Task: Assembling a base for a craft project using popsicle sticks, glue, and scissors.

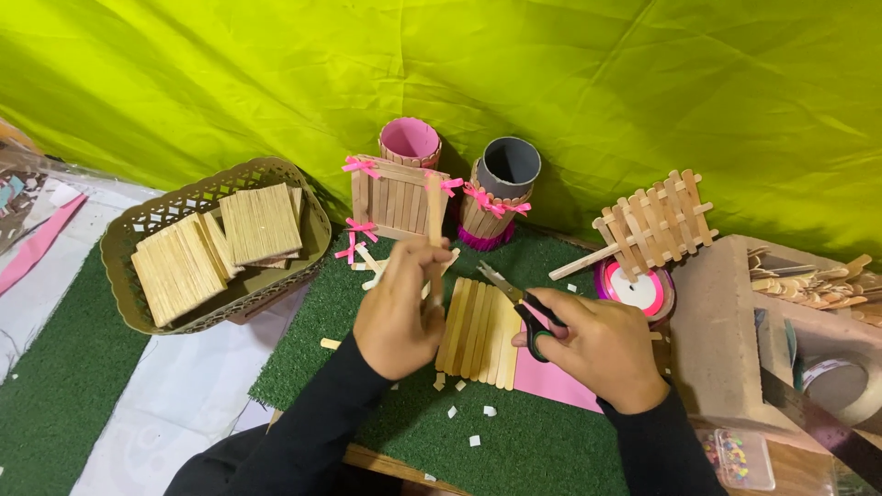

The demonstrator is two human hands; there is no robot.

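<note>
Holding a single wooden craft stick (434,230) upright in my left hand (397,317), I have my fingers (424,260) pinched around its lower part, so its top stands up in front of the little stick fence with pink bows (397,197). My right hand (597,347) grips a pair of black-handled scissors (520,306), fingers through the loops, and the blades point up and left toward the stick, only slightly parted as far as I can tell. Under both hands, on the green turf mat (514,441), lies a flat panel of sticks laid side by side (480,331), with a pink sheet (556,381) showing from under its right edge. Small white scraps (474,441) are scattered over the mat near my wrists. Behind the panel stand two stick-clad cups: one with a pink inside (411,140), the other a grey tube with a pink bow and pink fringe at its base (501,193). To the right, a lattice of crossed sticks (654,225) leans over a spool of pink ribbon (636,287), and just beside them stands a brownish box organiser (726,331) with more sticks in its upper compartment. On my left, an olive perforated basket (129,239) holds stacks of plain sticks, well apart from my hands. A lime-green cloth (597,83) hangs behind everything on the tabletop.
</note>
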